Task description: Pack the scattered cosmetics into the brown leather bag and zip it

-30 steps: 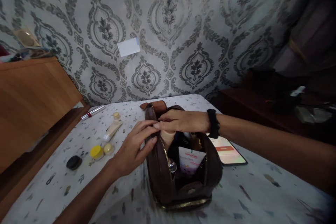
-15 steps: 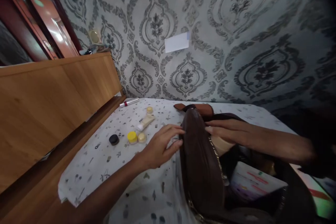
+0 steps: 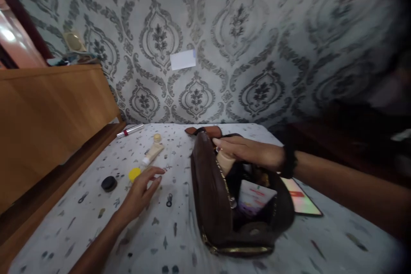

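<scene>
A dark brown bag (image 3: 212,197) with a gold zipper stands unzipped on the patterned white cloth (image 3: 160,227). My right hand (image 3: 244,147) reaches into its far end, fingers bent down beside a beige item (image 3: 225,161); whether they grip anything is hidden. Inside the bag lies a white and purple packet (image 3: 256,197). My left hand (image 3: 141,190) is over the cloth, left of the bag, with fingers apart and nothing held. Near it are a yellow-lidded jar (image 3: 134,174), a cream tube (image 3: 153,153), a black jar (image 3: 108,183) and a small pale yellow jar (image 3: 157,138).
A silver tube (image 3: 130,130) lies at the cloth's far left. Behind the bag is a brown leather item (image 3: 210,131). A flat, brightly coloured item (image 3: 300,199) sits right of the bag. Wooden furniture (image 3: 61,115) borders the left, and a patterned wall stands behind.
The view has turned right. My left hand has come away from the bag's side to near the yellow-lidded jar. My right hand is now lower inside the bag's opening.
</scene>
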`<state>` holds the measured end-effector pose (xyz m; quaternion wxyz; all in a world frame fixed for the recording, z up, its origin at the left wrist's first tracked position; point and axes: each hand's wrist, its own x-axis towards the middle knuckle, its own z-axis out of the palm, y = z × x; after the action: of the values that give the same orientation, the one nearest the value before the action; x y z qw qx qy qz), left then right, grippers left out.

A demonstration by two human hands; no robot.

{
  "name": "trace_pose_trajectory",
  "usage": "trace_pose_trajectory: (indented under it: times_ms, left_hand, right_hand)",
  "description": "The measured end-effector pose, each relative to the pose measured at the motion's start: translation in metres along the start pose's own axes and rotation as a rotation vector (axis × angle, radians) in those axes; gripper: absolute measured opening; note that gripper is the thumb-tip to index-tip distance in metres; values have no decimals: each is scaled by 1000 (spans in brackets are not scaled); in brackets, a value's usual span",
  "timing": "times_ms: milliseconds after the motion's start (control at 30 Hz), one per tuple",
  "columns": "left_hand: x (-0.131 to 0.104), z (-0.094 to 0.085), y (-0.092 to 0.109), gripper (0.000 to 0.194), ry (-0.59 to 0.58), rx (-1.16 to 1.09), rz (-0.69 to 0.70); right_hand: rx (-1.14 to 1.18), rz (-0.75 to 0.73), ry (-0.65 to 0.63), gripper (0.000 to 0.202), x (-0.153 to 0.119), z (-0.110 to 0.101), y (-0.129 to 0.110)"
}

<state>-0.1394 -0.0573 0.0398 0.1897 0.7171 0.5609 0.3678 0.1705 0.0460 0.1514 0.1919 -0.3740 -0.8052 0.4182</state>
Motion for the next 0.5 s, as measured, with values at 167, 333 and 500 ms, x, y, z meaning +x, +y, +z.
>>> trace_pose_trajectory:
  times_ms: [167, 333, 500]
  left_hand:
    - [9, -4, -15, 35, -12, 77, -34]
    - [57, -23, -31, 41, -37, 340, -94]
    - [115, -31, -47, 37, -152, 632, -283]
  right_hand:
    - [80, 84, 15, 62, -2, -3, -8]
    - [45, 68, 40, 61, -6, -3, -10]
    - [-30, -13, 61, 63, -14, -5, -12]
